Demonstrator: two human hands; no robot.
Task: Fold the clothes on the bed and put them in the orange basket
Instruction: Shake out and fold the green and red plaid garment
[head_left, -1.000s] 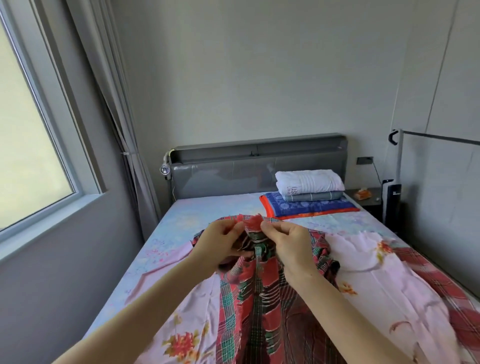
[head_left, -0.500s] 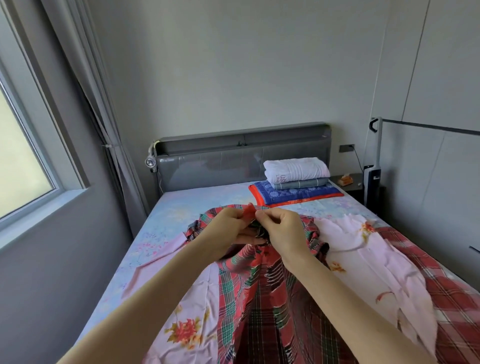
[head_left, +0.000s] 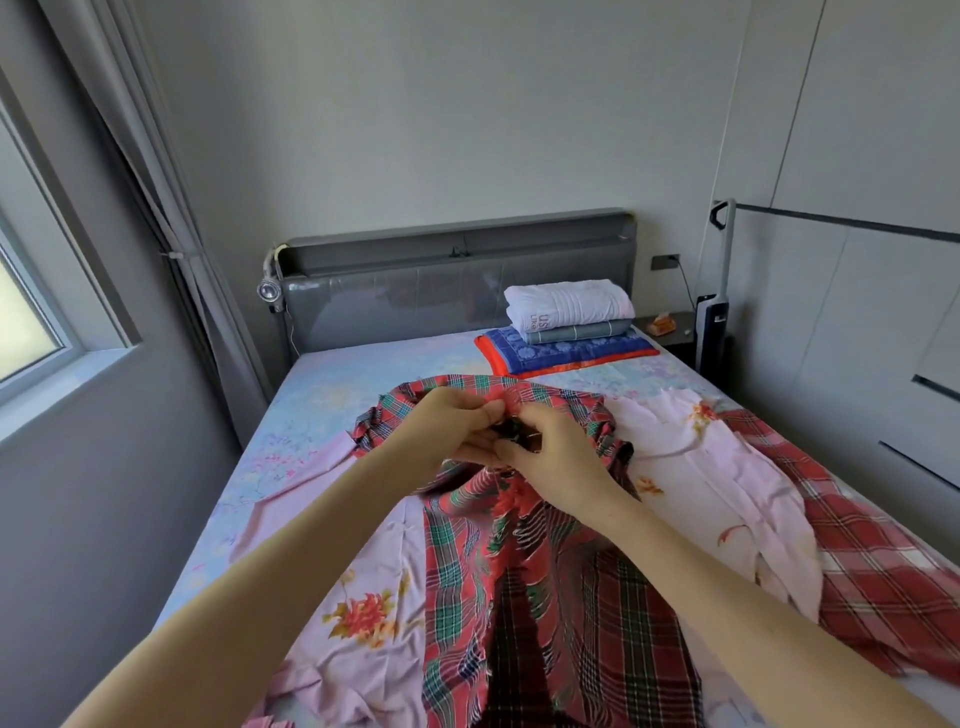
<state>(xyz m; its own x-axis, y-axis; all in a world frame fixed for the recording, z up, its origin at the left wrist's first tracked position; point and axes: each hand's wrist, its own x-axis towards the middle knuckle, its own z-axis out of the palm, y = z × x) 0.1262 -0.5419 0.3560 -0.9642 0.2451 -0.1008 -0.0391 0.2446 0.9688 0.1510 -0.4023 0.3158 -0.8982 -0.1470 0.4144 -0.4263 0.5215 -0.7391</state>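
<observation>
The bed (head_left: 363, 374) carries everything in view. At its head end, against the grey headboard (head_left: 415, 306), a folded stack sits on the mattress. A white towel (head_left: 569, 304) lies on top, a grey folded cloth (head_left: 582, 330) is under it, and a blue blanket with orange trim (head_left: 566, 353) is at the bottom.

The red and green plaid shirt (head_left: 467, 571) lies mid-bed, on top of a spread pink floral garment (head_left: 363, 597). Its long axis runs along the length of the bed. The collar end is raised and points toward the headboard, and the body trails down toward the person. A second red checked cloth (head_left: 857, 561) lies flat just beside the pink one on the right.

The left hand (head_left: 441, 431) and right hand (head_left: 556, 452) meet just below the collar, touching each other. On each hand the thumb and fingers are closed in a pinch on the shirt's front edges. A small dark spot shows between the fingertips, and what it is cannot be told.

A nightstand (head_left: 667, 332) stands right of the headboard, and a window (head_left: 31, 322) is on the left wall.
</observation>
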